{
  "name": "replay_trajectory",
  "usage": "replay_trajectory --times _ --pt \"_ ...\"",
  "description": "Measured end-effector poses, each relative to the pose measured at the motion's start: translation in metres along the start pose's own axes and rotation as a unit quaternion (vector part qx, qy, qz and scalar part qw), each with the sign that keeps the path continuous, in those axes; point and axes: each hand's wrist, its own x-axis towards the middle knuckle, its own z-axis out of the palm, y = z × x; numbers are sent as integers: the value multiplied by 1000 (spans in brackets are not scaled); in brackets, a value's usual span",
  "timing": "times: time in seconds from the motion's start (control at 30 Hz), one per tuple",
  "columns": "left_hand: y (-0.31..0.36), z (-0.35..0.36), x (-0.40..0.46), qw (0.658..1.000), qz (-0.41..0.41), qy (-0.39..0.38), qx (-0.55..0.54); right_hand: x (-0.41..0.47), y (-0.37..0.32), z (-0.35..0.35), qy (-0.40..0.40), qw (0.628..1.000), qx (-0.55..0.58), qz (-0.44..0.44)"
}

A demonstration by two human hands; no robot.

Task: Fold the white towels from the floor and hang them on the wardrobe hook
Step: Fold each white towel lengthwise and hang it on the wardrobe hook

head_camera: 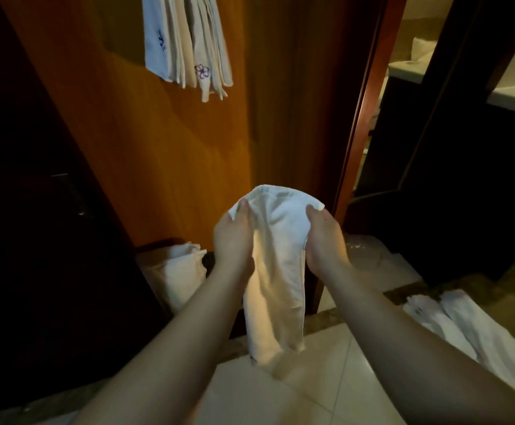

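Dim, warm light overall; left side falls into near-black shadow. Wide-angle bending at edges. Held towel (276, 271) softly blurred.

You can't see the hook: the hanging towels (187, 44) run off the top edge. Your fingers are hidden behind the held towel (276, 271). The wardrobe's left side is lost in darkness.

Dim room, lots of dark wood and pale tile

Glossy cream floor tiles (326, 391) with a marbled brown border strip (409, 291), a reddish door frame (362, 118) on the right, and past it a pale table (406, 70). Some crinkly clear plastic (365, 251) sits on the floor by the frame.
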Motion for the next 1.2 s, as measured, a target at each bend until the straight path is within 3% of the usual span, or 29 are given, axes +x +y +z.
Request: replay_trajectory --times 0.13,0.27,0.37,0.5,0.57,0.77,0.9,1.1,1.2 --pt "-8 5 -25 999 -21 -15 25 -34 10 13 -62 998 9 -12" --pt "-12 1 -36 995 29 -56 81 -45 12 12 -106 994 19 -30" --pt "-15 -1 -38 994 5 -100 47 -43 13 10 -120 991 51 -15" --pt "-12 -7 -35 996 -53 -74 -11 -39 2 8 -99 980 162 54" --pt "-9 -8 -36 994 -65 -77 -40 -39 -1 9 -91 981 160 52" --pt "-6 -6 -40 988 -44 -145 -39 -50 1 9 -135 989 41 -46" --pt "-3 -8 -40 976 4 -215 39 -52 1 7 -167 981 -15 -96" --pt "11 -17 -28 943 -26 -325 61 -40 -2 -3 -305 940 -118 -98" --pt "22 -19 -21 926 -15 -356 125 -40 -3 -2 -274 920 -240 -144"
